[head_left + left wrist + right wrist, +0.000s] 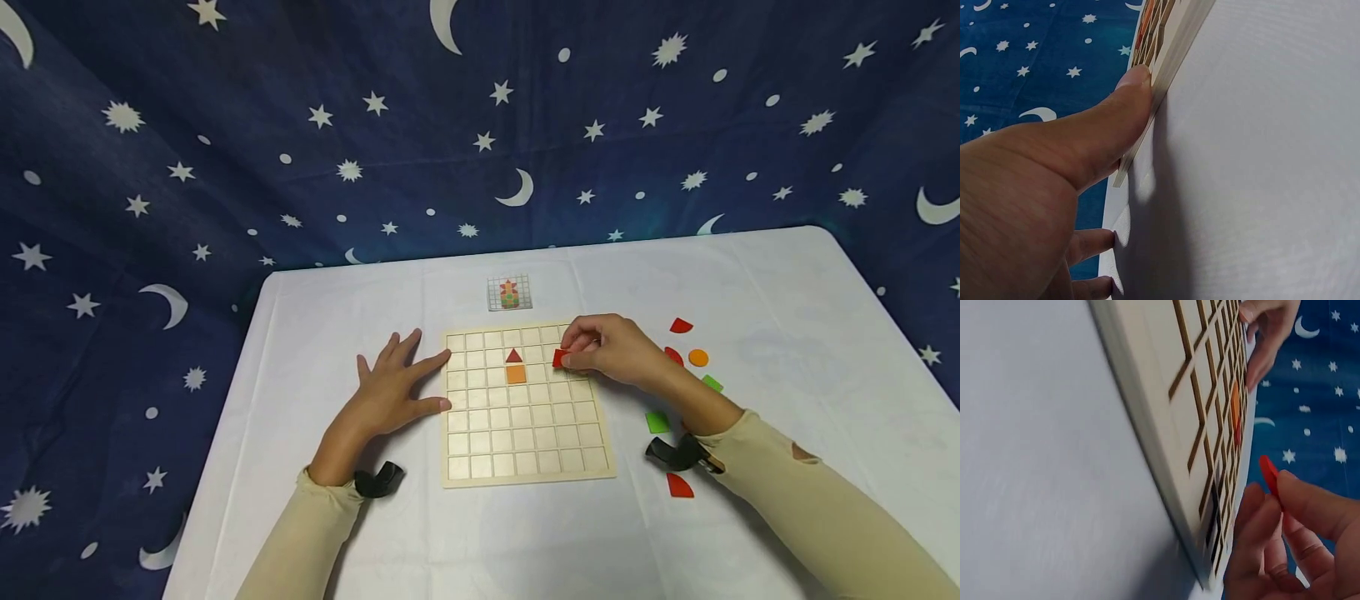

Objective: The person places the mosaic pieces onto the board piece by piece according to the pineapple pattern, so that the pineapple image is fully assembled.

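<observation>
Progress est. early: red tri. [513, 356] and orange sq. [516, 374] set on grid bd. [502, 466], R hand [617, 350] pinching red pc. [558, 358] above bd.'s R side, L hand [390, 396] spread against L edge, loose pcs. [698, 357] at R apparently remaining.

2 bare hands are facing each other, apart. The left hand [393, 390] is spreading its fingers wide, thumb standing clear of the index finger, the left forearm [302, 533] slanting up from below. The right hand [613, 352] is pinching between thumb and fingertips, its other fingers bending, the right forearm [832, 510] slanting in from the lower right.
</observation>
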A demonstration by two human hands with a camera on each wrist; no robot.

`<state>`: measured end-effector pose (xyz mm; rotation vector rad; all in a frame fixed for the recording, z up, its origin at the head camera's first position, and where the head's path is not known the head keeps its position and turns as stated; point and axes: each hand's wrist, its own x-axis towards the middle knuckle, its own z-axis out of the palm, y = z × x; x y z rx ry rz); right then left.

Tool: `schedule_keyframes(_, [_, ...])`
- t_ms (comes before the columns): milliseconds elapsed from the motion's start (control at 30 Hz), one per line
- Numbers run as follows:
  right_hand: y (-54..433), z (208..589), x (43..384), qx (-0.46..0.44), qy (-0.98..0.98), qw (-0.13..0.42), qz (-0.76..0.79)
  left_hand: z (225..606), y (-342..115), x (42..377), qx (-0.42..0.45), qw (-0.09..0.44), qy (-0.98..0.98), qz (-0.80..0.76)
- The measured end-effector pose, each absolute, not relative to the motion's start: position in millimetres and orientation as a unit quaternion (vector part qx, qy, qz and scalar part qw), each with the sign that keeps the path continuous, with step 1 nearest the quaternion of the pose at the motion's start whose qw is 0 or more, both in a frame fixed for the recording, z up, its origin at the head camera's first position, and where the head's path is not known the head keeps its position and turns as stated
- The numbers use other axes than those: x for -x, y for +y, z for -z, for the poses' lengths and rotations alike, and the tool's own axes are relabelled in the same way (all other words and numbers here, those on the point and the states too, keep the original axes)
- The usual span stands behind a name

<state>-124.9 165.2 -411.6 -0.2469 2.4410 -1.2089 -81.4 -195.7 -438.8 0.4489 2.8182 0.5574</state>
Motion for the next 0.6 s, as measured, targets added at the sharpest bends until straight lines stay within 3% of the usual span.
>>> schedule_keyframes(367, [133.3,423.0,123.9,0.171,0.897,0.154,0.377,437.7,-195.4,82.1,-0.152,0.113,0.963,-0.193])
schedule_keyframes(600, [122.9,424.9,122.5,0.146,0.920,0.133,0.338,438.4,-195.7,81.8,-0.152,0.115,0.963,-0.191])
